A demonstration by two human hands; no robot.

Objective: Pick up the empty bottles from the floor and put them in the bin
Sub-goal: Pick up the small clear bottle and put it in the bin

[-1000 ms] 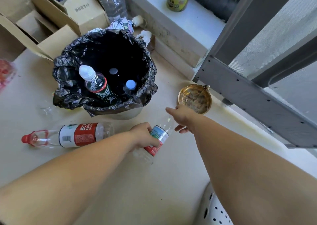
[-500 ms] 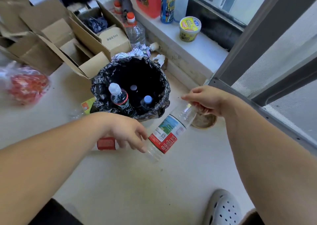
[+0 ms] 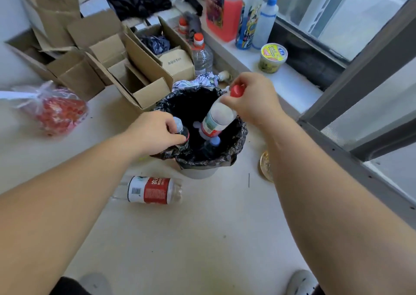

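Note:
The bin [image 3: 234,153], lined with a black bag, stands on the floor and holds several bottles. My right hand [image 3: 252,99] grips a clear bottle [image 3: 216,119] with a red and green label by its red cap and hangs it base-down over the bin's mouth. My left hand [image 3: 153,132] rests at the bin's left rim with curled fingers against a dark bottle [image 3: 183,135] standing inside. I cannot tell if it grips that bottle. A blue-capped bottle [image 3: 211,144] also sits in the bin. Another clear bottle with a red label [image 3: 153,190] lies on the floor in front of the bin, partly behind my left arm.
Open cardboard boxes [image 3: 144,69] crowd the floor behind the bin. A red plastic bag [image 3: 58,112] lies to the left. A brass dish [image 3: 265,166] sits right of the bin by the sliding door frame [image 3: 360,150]. The ledge holds a cup [image 3: 272,57] and several containers.
My right hand has lifted the bottle from above the floor to upright over the bin. My left hand let go of its base and moved to the bin's left rim.

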